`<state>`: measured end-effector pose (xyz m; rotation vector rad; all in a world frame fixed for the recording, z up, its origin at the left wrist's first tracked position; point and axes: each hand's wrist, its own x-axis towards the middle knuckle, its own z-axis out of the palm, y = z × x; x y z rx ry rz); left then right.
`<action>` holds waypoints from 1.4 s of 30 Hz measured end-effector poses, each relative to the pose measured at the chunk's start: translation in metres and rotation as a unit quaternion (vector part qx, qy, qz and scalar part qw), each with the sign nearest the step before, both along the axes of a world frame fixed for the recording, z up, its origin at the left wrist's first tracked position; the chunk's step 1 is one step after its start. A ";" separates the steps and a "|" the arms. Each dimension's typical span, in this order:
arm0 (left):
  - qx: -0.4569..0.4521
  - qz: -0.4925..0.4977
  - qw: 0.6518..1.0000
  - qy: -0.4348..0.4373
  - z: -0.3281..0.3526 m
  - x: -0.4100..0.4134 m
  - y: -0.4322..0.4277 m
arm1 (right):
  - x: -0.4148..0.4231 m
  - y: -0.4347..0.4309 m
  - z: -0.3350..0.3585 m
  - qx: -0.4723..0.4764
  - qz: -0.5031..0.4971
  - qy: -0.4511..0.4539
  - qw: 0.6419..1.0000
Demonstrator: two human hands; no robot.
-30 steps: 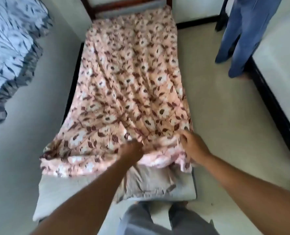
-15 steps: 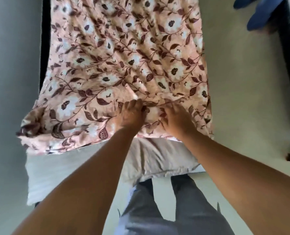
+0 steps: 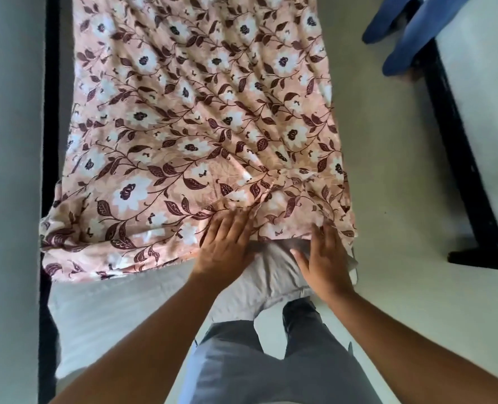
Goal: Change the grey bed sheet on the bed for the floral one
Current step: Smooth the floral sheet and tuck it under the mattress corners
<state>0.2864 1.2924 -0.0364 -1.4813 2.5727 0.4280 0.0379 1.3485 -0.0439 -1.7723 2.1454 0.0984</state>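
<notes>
Since half a second ago our hands release the bunched fold and part. Left hand lies flat on the sheet's near hem, fingers straight and close together. Right hand lies flat at the hem, thumb splayed onto grey cloth. Sheet spreads along the bed, near edge rumpled.

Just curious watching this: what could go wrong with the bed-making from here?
The floral sheet is bunched by the left hand and right hand; creases may stay. Crumpled grey fabric lies under its edge and could get trapped as a lump. The near bed end is uncovered; the sheet may fall short.
</notes>
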 end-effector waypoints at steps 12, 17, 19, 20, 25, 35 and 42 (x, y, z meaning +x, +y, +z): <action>0.039 0.039 0.997 -0.047 -0.014 0.017 0.135 | -0.009 0.046 -0.009 0.061 -0.305 -0.179 0.933; 0.010 0.110 0.992 -0.062 -0.006 0.021 0.133 | -0.009 0.047 0.002 0.057 -0.280 -0.189 0.940; -0.016 0.104 0.994 -0.035 0.003 0.022 0.129 | -0.008 0.055 0.015 0.065 -0.197 -0.125 0.970; -0.033 0.106 0.994 -0.020 0.012 0.022 0.126 | -0.006 0.059 0.026 0.070 -0.138 -0.076 0.985; -0.051 0.127 0.990 -0.031 0.057 0.025 0.121 | 0.014 0.086 0.057 0.038 0.190 0.024 0.981; -0.052 0.135 0.990 0.000 0.119 0.051 0.145 | 0.072 0.084 0.108 -0.039 0.285 -0.030 0.957; -0.077 0.137 0.987 0.041 0.131 0.062 0.168 | 0.092 0.091 0.133 -0.118 0.299 -0.027 0.946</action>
